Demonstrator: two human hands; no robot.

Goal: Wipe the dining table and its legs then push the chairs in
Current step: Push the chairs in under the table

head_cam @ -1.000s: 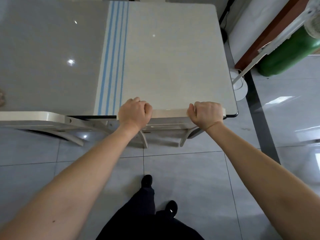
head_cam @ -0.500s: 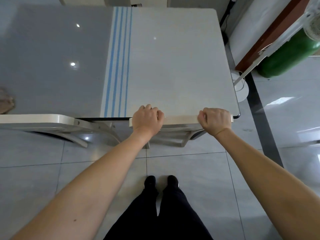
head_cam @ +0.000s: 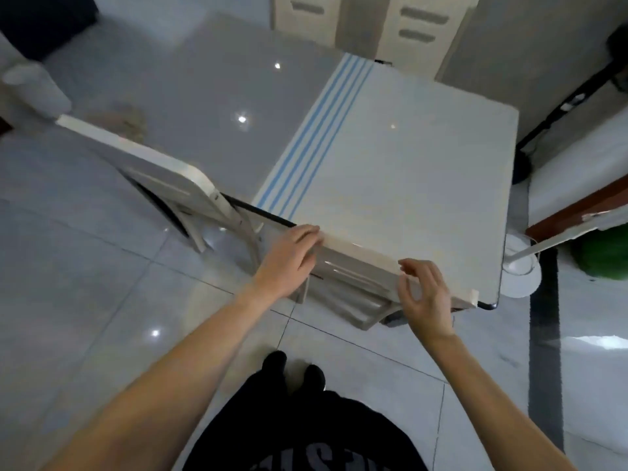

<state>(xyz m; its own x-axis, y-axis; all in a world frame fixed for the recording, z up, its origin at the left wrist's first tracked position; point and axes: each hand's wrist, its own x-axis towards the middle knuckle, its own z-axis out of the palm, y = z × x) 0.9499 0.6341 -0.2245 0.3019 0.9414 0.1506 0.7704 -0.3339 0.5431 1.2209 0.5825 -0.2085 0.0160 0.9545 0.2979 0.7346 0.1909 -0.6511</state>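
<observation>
The near chair (head_cam: 360, 266) stands tucked under the bench (head_cam: 407, 158), its top rail lying along the bench's near edge. The left grip (head_cam: 289, 260) is flat, with straight fingers resting on the rail's left end. The right grip (head_cam: 424, 297) is spread and loosely curled just beside the rail's right end. It holds nothing, and whether it touches the rail cannot be told.

The step in hand appears to be seating this chair.

1. Set both palms on the rail, 1 at each end.
2. Push evenly so that the chair does not skew.
3. Stop when the rail meets the edge, and keep fingertips out of the gap.

A 2nd chair (head_cam: 176, 178) stands further left along the same edge. Whether it is fully in cannot be told, so check it next. A blurred cloth (head_cam: 115, 120) seems to lie on the bench beyond it.
</observation>
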